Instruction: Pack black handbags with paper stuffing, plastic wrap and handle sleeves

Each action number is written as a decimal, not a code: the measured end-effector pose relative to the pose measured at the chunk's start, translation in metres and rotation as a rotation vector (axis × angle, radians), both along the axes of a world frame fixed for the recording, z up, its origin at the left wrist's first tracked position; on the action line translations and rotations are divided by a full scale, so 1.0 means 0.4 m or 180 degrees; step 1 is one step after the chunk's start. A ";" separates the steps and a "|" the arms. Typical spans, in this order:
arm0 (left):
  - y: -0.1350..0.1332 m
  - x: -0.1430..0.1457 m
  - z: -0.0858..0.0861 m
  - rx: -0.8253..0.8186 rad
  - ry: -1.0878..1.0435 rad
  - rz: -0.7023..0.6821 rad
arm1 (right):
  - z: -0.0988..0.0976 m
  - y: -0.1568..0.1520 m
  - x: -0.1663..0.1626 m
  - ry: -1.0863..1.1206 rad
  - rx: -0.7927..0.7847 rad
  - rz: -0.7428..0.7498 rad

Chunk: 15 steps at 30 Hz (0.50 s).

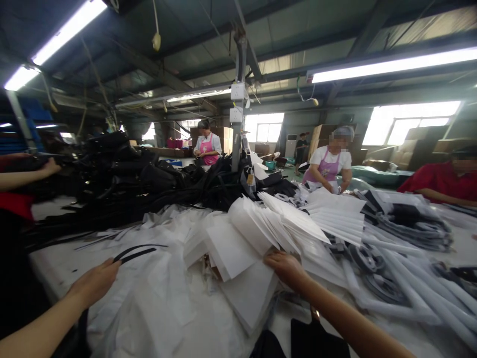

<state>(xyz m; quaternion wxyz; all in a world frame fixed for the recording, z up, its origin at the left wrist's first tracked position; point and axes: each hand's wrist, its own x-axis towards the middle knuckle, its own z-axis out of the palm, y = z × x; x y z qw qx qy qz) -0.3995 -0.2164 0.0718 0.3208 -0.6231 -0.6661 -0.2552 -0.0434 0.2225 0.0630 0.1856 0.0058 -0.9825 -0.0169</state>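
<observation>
At the lower left, my left hand [95, 283] is closed around a black strap [137, 254], whose two narrow ends stick out past the fingers to the right. My right hand [283, 268] is at the near edge of a fanned pile of white sheets [248, 223], its fingers bent against them and partly hidden by the paper. More white sheets [249, 293] lie below and to the left of that hand. Thin, crumpled white wrapping [152, 298] covers the table between my two hands. Under my right forearm are flat black pieces [315, 338].
A large heap of black bags and straps [141, 174] lies along the far left. White tubes [421, 283] and grey coiled straps [406, 228] are on the right. A post [236, 139] rises beyond the sheets. Co-workers in pink aprons [330, 166] and red clothing [439, 174] surround the table.
</observation>
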 end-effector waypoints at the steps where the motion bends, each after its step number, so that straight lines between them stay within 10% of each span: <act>1: -0.007 0.007 0.006 -0.0002 0.0070 0.0052 | 0.015 -0.004 -0.001 0.0197 0.0008 0.0071; 9: -0.013 0.238 0.093 0.0152 0.0275 -0.0533 | 0.260 -0.093 0.120 0.1619 0.0090 -0.0327; 15: 0.182 0.696 -0.074 -0.0503 -0.0100 -0.1042 | 0.379 -0.279 0.359 0.1420 0.1225 -0.1003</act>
